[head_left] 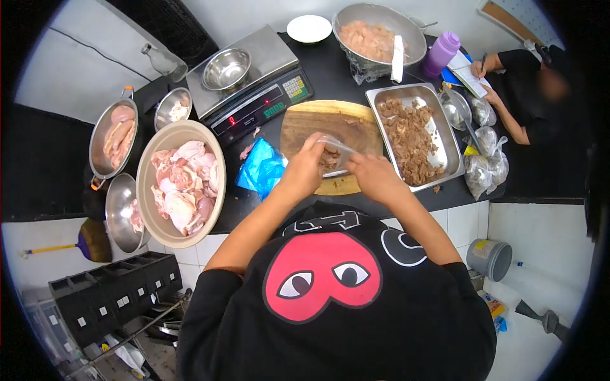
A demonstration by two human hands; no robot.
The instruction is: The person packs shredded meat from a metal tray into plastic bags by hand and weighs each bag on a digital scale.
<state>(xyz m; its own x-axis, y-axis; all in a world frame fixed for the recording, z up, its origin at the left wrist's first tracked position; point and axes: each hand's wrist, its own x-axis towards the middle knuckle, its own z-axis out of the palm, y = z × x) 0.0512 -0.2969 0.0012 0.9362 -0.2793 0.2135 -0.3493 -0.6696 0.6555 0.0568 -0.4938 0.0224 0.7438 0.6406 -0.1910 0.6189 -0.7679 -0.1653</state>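
Note:
Above the wooden cutting board [302,120], a clear plastic bag [337,147] hangs between my two hands with brown cooked meat inside. My left hand [306,166] pinches the bag's left edge. On the bag's right side, the fingers of my right hand [375,174] are closed on the plastic. Just right of the board is a steel tray [454,162] of shredded cooked meat [406,136]. A crumpled blue plastic bag [260,168] lies beside my left forearm.
At left are a beige tub [219,184] of raw chicken [184,184] and steel bowls. Behind stand a digital scale [254,76] holding a steel bowl [227,68], a big bowl [413,38] of pale meat and a purple bottle [441,54]. A person [540,95] writes at right near filled bags [486,168].

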